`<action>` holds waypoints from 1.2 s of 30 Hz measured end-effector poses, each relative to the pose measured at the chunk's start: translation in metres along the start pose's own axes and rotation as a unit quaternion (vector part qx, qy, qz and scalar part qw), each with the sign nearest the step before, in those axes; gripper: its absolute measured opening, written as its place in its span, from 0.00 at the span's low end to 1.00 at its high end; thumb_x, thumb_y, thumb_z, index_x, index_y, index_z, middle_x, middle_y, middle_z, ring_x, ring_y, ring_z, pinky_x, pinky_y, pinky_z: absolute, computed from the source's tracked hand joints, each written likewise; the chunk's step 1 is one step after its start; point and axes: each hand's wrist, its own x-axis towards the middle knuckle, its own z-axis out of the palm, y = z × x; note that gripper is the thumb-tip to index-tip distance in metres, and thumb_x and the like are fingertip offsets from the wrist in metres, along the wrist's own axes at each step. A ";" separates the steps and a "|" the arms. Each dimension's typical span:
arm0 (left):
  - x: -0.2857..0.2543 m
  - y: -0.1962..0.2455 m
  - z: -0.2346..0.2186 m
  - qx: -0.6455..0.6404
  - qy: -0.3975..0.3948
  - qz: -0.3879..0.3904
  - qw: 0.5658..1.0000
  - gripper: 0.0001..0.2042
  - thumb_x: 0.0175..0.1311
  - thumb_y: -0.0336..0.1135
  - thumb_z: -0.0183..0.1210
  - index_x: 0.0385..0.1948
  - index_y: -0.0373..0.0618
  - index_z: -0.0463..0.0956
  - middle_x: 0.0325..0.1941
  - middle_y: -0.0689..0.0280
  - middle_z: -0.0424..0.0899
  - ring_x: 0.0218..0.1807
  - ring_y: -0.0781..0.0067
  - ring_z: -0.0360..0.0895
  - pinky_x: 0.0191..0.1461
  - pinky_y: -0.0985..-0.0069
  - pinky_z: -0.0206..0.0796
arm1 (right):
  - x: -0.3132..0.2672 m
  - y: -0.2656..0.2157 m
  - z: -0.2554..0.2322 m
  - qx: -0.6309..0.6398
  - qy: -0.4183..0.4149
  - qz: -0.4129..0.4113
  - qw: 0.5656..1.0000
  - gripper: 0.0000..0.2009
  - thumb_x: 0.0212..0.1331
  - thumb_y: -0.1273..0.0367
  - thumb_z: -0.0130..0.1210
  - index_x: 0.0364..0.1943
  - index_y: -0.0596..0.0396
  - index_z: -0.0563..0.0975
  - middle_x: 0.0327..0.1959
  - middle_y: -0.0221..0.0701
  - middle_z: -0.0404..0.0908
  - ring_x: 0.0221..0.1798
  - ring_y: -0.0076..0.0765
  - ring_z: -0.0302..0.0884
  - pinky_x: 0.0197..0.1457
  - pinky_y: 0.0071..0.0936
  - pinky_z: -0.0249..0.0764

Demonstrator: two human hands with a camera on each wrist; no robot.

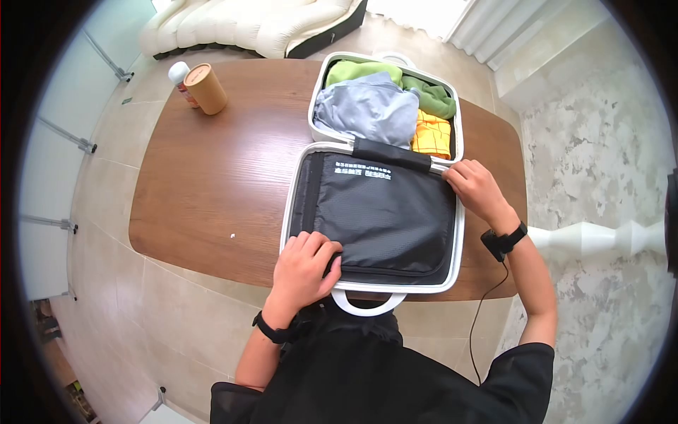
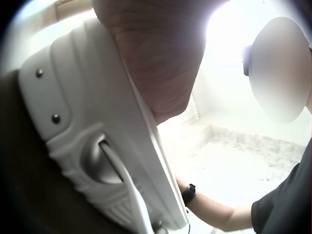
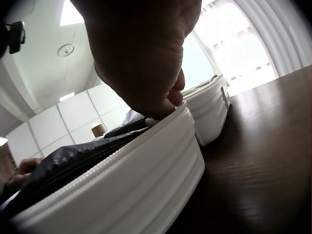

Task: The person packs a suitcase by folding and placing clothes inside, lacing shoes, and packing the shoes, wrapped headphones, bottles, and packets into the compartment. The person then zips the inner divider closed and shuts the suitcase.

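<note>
A white hard-shell suitcase lies spread open, its near half covered by a black zippered lining panel with white lettering. At that half's near-left corner, my left hand grips the panel, thumb and forefinger curled about its dark edge. My right hand pinches at the far-right corner of the same half, beside the hinge side. In the right wrist view, the right fingertips are right at the rim; I cannot tell whether they hold a zipper pull. The far half contains folded grey, green and yellow clothes.
The suitcase lies on a brown wooden table, its white handle jutting past the near edge. A cardboard tube and a white-capped can stand at the far left. Beyond the table sits a cream sofa. A black cable hangs from the right wrist.
</note>
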 end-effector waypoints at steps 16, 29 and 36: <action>-0.008 -0.008 0.000 0.006 0.017 0.062 0.998 0.06 0.60 0.33 0.65 0.38 0.48 0.81 0.38 0.66 0.76 0.40 0.62 0.74 0.43 0.66 0.66 | 0.007 -0.026 0.009 0.000 -0.023 0.131 0.991 0.13 0.53 0.83 0.57 0.41 0.55 0.73 0.42 0.40 0.75 0.40 0.54 0.83 0.44 0.47 0.82; -0.017 -0.011 0.005 0.020 0.043 0.078 0.996 0.05 0.61 0.35 0.64 0.36 0.49 0.80 0.37 0.66 0.75 0.41 0.62 0.75 0.44 0.66 0.66 | 0.012 -0.033 0.019 -0.006 -0.014 0.221 0.975 0.08 0.56 0.79 0.58 0.39 0.54 0.77 0.38 0.41 0.80 0.41 0.55 0.83 0.46 0.48 0.80; -0.016 -0.011 0.003 0.020 0.043 0.068 0.997 0.05 0.62 0.35 0.63 0.37 0.49 0.81 0.37 0.65 0.77 0.42 0.61 0.75 0.44 0.65 0.67 | 0.015 -0.029 0.015 0.045 0.003 0.237 0.971 0.06 0.53 0.77 0.63 0.34 0.53 0.81 0.35 0.40 0.84 0.43 0.54 0.84 0.49 0.48 0.79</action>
